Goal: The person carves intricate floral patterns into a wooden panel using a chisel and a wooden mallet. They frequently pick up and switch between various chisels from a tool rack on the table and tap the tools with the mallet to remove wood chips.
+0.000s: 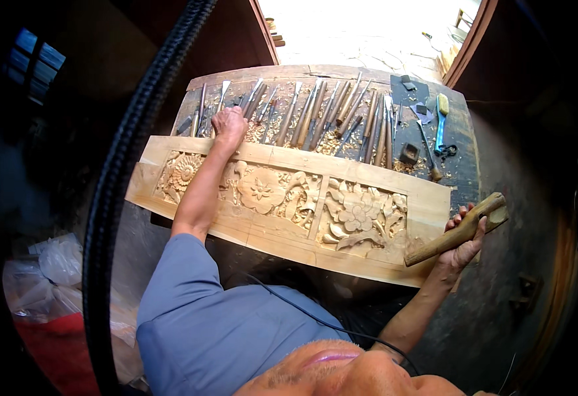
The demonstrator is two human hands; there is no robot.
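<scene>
A long pale wooden panel (276,158) lies across the near side of the workbench, carved with flowers and leaves in sunken sections. My left arm reaches over it. My left hand (230,127) is closed among the chisels at the panel's far edge; what its curled fingers hold, if anything, is hidden. A row of carving chisels (309,112) with wooden handles lies beyond the panel. At the panel's right end, my right hand (462,251) is wrapped round a wooden mallet (434,249), its thicker end pointing up and right.
Wood shavings (328,144) litter the workbench (461,112). On its right side are a blue-handled brush (441,122), a small dark block (409,154) and a lone chisel (429,148). A thick black braided cable (130,132) crosses the left. Plastic bags (48,277) sit at lower left.
</scene>
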